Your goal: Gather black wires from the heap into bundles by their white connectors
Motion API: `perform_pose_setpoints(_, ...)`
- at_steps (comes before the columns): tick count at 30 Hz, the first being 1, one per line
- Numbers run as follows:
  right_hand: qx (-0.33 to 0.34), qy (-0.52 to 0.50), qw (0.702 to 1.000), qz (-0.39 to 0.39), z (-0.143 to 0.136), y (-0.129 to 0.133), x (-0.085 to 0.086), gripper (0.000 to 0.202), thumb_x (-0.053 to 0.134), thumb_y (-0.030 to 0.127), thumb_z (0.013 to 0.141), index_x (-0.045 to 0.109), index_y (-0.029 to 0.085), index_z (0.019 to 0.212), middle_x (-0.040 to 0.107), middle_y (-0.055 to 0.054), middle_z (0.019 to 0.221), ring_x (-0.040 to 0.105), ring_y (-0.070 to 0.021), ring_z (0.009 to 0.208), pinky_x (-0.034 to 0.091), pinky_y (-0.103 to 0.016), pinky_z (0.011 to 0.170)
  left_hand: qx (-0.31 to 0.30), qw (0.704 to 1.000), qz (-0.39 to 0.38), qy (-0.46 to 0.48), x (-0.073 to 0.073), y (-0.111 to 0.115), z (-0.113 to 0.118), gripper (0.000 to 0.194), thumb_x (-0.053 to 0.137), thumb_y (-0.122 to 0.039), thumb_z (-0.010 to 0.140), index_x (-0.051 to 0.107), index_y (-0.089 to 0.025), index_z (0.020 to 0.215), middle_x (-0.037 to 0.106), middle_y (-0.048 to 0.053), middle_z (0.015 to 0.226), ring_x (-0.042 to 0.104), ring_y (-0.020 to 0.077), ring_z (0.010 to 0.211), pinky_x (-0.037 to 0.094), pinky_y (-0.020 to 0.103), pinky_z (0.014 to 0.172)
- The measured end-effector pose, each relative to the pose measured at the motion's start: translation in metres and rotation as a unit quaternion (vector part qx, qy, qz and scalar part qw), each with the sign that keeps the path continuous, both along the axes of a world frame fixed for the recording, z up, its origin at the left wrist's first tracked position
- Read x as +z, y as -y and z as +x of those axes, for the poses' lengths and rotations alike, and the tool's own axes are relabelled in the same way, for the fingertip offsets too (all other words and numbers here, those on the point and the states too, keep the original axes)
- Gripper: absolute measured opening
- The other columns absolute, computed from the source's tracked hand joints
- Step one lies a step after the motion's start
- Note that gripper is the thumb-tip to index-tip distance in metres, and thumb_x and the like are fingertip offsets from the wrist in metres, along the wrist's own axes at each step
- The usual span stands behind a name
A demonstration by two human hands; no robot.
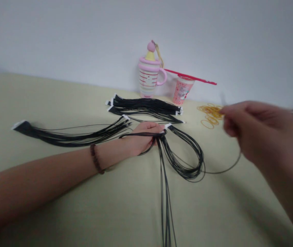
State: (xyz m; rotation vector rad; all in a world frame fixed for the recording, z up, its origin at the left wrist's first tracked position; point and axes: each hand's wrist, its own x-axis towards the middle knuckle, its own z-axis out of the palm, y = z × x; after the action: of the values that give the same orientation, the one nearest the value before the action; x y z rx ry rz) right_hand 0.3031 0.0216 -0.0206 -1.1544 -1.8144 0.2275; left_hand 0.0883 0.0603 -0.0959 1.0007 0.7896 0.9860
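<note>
My left hand (148, 133) is closed around a bundle of black wires (196, 151), near its white connector (167, 127). To the right the wires bend in a big loop, and several loose strands hang down toward the front of the table. One thin black wire (225, 172) runs from this loop up to my right hand (254, 127), which is raised at the right, somewhat blurred, with its fingers pinched together. The wire's end is hidden in that grip. Yellow rubber bands (210, 113) lie just beyond the right fingertips.
Another black wire bundle (66, 140) with white connectors stretches out on the left. Behind my left hand lies a stack of similar bundles (146, 105). A striped mug (148, 79) and a pink cup (183, 91) stand near the wall, a red stick (200, 79) above the cup.
</note>
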Motion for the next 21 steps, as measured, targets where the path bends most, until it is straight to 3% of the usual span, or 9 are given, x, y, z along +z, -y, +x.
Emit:
perform_pose_setpoints(1, -0.013, -0.005, 0.999, -0.044, -0.011, 0.003, -0.010, 0.022, 0.056, 0.036, 0.081, 0.061, 0.018, 0.069, 0.052, 0.002, 0.049, 0.042, -0.0065, 0.041, 0.029, -0.021, 0.037, 0.000, 1.000, -0.005, 0.004, 0.000, 0.000, 0.000, 0.015, 0.065, -0.022, 0.069, 0.054, -0.011, 0.068, 0.048, -0.003, 0.060, 0.042, 0.0048, 0.051, 0.031, 0.019, 0.050)
perform_pose_setpoints(2, -0.011, 0.009, 0.995, -0.098, -0.021, 0.005, -0.019, 0.022, 0.058, 0.033, 0.079, 0.060, 0.017, 0.064, 0.051, 0.002, 0.048, 0.042, -0.0064, 0.041, 0.029, -0.020, 0.037, -0.001, 1.000, -0.009, 0.008, 0.001, 0.000, 0.000, 0.014, 0.064, -0.021, 0.069, 0.055, -0.010, 0.069, 0.049, -0.002, 0.061, 0.043, 0.0054, 0.053, 0.032, 0.020, 0.052)
perform_pose_setpoints(4, 0.013, 0.046, 0.990, -0.134, -0.035, 0.008, -0.037, 0.023, 0.058, 0.028, 0.078, 0.057, 0.016, 0.059, 0.049, 0.003, 0.048, 0.041, -0.0057, 0.043, 0.029, -0.019, 0.039, -0.003, 1.000, -0.006, 0.009, 0.001, 0.001, 0.001, 0.013, 0.063, -0.020, 0.069, 0.055, -0.010, 0.070, 0.050, -0.001, 0.062, 0.045, 0.0064, 0.054, 0.034, 0.021, 0.054)
perform_pose_setpoints(8, 0.031, 0.071, 0.990, -0.120, -0.044, 0.008, -0.059, 0.020, 0.054, 0.025, 0.079, 0.057, 0.015, 0.062, 0.049, 0.004, 0.049, 0.041, -0.0053, 0.044, 0.030, -0.017, 0.042, -0.025, 0.999, 0.029, -0.011, 0.000, 0.003, 0.000, 0.017, 0.062, -0.024, 0.072, 0.054, -0.010, 0.069, 0.048, -0.002, 0.061, 0.043, 0.0059, 0.052, 0.031, 0.020, 0.052)
perform_pose_setpoints(17, 0.043, 0.076, 0.994, -0.069, -0.044, 0.010, -0.061, 0.017, 0.054, 0.022, 0.079, 0.058, 0.014, 0.064, 0.051, 0.004, 0.052, 0.042, -0.0051, 0.047, 0.032, -0.017, 0.046, -0.027, 0.998, 0.042, -0.037, 0.002, 0.005, -0.001, 0.023, 0.058, -0.028, 0.076, 0.046, -0.012, 0.064, 0.042, -0.004, 0.059, 0.036, 0.0045, 0.049, 0.025, 0.019, 0.047)
perform_pose_setpoints(21, 0.046, 0.092, 0.991, -0.086, -0.044, 0.009, -0.062, 0.018, 0.053, 0.022, 0.080, 0.059, 0.014, 0.065, 0.051, 0.003, 0.052, 0.042, -0.0060, 0.047, 0.032, -0.018, 0.047, -0.030, 0.995, 0.066, -0.066, 0.001, 0.005, -0.002, 0.024, 0.057, -0.029, 0.077, 0.046, -0.013, 0.065, 0.040, -0.004, 0.059, 0.034, 0.0048, 0.051, 0.023, 0.020, 0.048)
